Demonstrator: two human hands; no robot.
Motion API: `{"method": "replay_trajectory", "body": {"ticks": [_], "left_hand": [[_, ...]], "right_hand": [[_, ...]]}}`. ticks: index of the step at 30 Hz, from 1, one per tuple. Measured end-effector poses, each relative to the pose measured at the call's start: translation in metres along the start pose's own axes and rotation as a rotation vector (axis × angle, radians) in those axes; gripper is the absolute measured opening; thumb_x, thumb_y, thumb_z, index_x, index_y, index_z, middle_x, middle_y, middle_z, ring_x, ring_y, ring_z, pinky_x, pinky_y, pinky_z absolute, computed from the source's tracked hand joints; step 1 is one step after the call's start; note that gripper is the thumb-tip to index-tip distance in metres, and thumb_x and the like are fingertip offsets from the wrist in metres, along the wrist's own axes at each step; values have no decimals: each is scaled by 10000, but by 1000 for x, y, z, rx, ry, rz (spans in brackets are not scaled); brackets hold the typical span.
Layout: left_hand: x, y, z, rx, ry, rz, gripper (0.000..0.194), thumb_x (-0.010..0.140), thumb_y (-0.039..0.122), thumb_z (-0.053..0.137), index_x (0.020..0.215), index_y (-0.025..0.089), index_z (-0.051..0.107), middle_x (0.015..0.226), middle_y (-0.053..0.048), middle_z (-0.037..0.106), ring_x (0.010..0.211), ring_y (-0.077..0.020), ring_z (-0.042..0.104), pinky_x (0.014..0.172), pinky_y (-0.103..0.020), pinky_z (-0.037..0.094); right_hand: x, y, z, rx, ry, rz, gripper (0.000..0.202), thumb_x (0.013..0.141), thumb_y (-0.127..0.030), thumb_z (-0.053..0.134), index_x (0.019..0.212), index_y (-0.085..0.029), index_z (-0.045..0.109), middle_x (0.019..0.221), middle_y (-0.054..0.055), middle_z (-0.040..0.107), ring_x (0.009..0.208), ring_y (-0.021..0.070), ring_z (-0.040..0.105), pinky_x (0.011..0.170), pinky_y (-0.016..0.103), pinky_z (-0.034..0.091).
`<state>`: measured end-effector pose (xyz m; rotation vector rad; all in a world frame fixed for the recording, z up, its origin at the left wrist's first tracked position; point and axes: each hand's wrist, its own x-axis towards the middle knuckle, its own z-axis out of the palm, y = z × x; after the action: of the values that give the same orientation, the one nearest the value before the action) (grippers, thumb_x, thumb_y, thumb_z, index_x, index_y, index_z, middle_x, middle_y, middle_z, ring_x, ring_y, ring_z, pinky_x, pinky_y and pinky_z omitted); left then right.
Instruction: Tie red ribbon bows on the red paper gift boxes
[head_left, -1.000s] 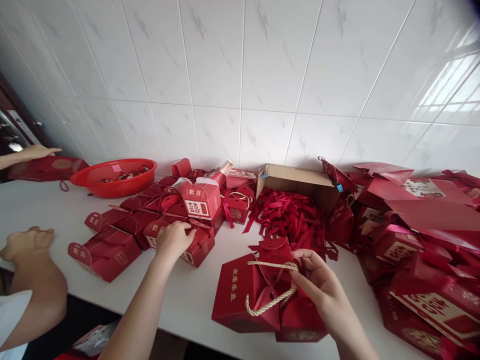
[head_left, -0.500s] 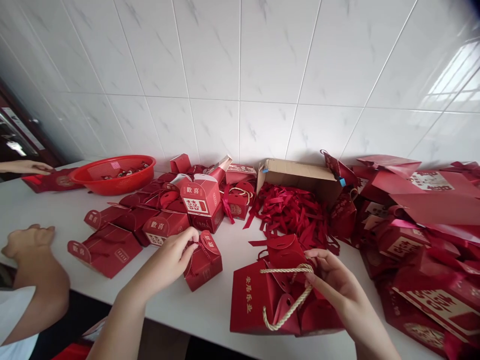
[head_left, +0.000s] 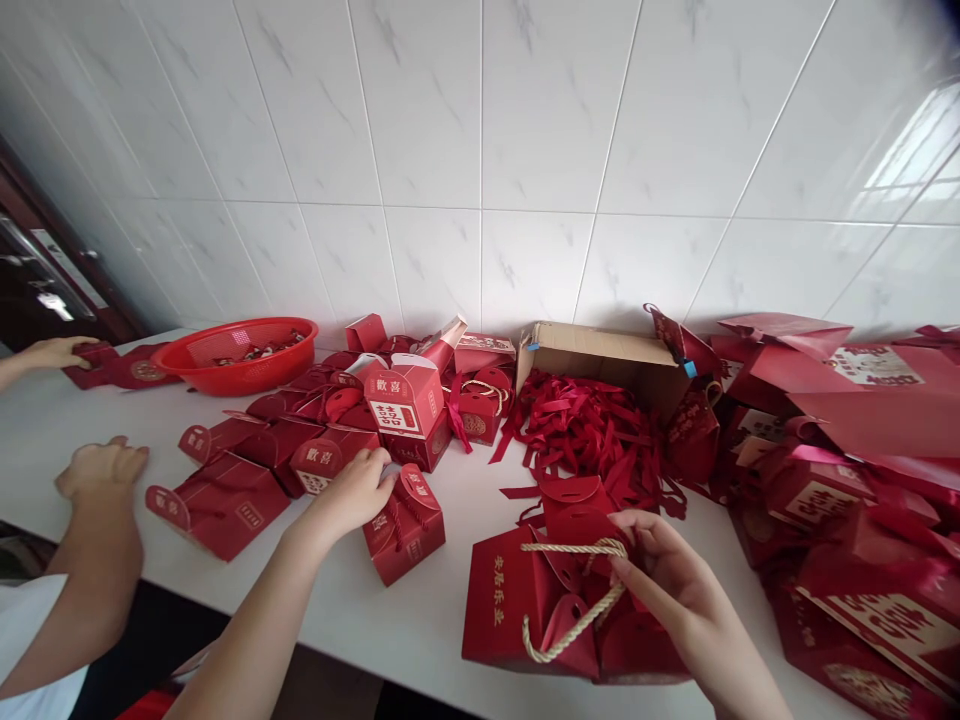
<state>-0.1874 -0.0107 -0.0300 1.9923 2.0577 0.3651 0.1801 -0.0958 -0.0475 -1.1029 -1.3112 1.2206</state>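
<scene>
My left hand (head_left: 349, 500) is closed, with its fingertips at the upper left edge of a small red gift box (head_left: 409, 545) that has a thin red cord handle. My right hand (head_left: 667, 585) pinches at the top of a larger red gift box (head_left: 502, 615) with gold characters on its side. Its twisted gold rope handle (head_left: 570, 640) lies across the flaps, near my right thumb. Smaller red flaps show inside the larger box; my fingers partly hide what they pinch.
Several small red boxes (head_left: 225, 500) stand at left. A red plastic basket (head_left: 247, 375) holds small wrapped items. Behind, red ribbons (head_left: 577, 430) spill from a cardboard box (head_left: 600, 345). Large red boxes (head_left: 885, 590) crowd the right. A co-worker's hands (head_left: 101, 465) are at far left.
My left fingers have shifted from pinching the cord to the small box's edge, and that box has turned slightly. My right hand has barely moved. The co-worker's near hand has moved right.
</scene>
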Motion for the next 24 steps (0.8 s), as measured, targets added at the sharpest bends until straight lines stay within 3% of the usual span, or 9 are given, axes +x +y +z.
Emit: {"method": "replay_trajectory", "body": {"ticks": [4,7,14,19,24], "left_hand": [[1,-12,1,-140,-176,-35,402,860,514,406,930,199,646,974,-115,728,918,-301,687,785,-356,498],[-1,-17,0,-227,-236,-52,454,842,590,437,894,213,685,985,-88,747,932,-298,694,787,-336,504],[-13,-18,0,-384,-180,-99,555,803,673,478,958,195,713,1002,-91,755,1019,-343,672,865,-372,495],[-17,-15,0,-608,-136,-12,473,773,572,620,1040,188,690,1145,-87,715,1110,-293,633,949,-351,490],[-15,-20,4,-712,-9,37,410,688,470,749,962,174,675,1055,-112,719,1025,-289,660,918,-386,519]], "right_hand": [[0,2,-1,-4,0,1,318,825,-471,654,1049,-249,617,944,66,612,911,211,588,809,285,516],[0,4,-2,-21,13,0,314,821,-474,657,1042,-254,623,931,59,612,897,203,586,802,272,517],[0,9,-1,-1,5,3,277,855,-437,635,1077,-277,594,919,32,594,883,175,576,792,238,508],[-2,11,-1,43,8,0,283,854,-408,648,1097,-279,583,946,40,608,900,179,585,797,245,518],[-1,11,0,119,-15,21,270,862,-382,649,1102,-284,572,933,36,624,849,157,604,773,234,525]]}}
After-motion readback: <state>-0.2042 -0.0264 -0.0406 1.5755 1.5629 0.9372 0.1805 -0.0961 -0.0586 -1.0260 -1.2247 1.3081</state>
